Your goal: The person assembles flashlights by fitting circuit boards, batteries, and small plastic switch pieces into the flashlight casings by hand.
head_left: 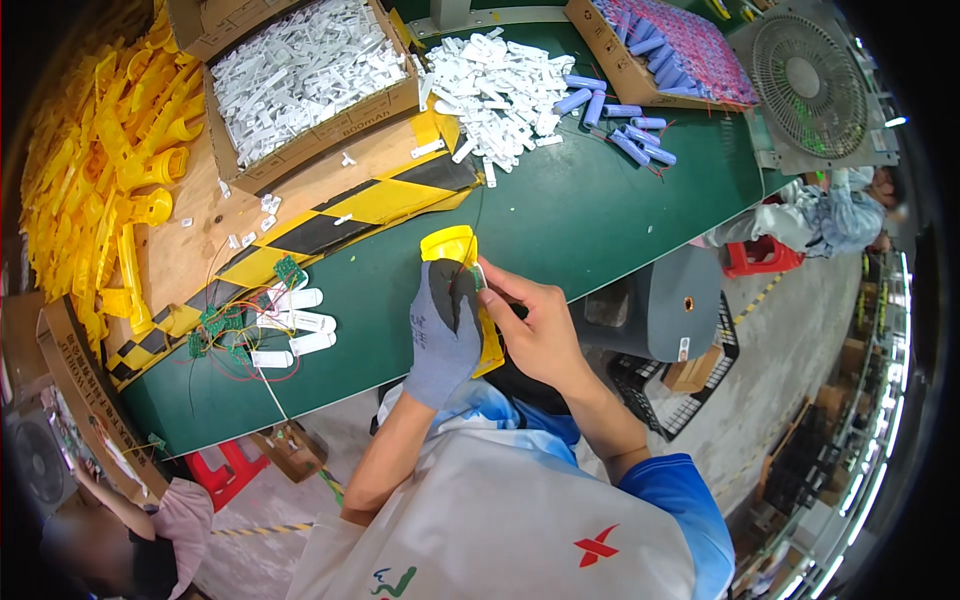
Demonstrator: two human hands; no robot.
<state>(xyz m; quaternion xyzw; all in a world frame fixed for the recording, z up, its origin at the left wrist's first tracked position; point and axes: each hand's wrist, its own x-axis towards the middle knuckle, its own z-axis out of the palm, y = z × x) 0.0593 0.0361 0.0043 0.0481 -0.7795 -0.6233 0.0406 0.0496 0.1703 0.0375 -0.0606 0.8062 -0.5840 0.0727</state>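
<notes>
Premises: a factory assembly line. Evidence: long green counter [600, 215] with hazard-striped edging, a heap of identical yellow plastic housings [95, 170], cardboard boxes of white parts [300, 65] and of purple battery cells [675, 45], wired green circuit boards [225, 330], and an industrial fan [810, 80].

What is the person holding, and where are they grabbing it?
The gloved left hand grips a yellow plastic part around its lower half. The bare right hand pinches something small at its middle; what, cannot be told.
</notes>
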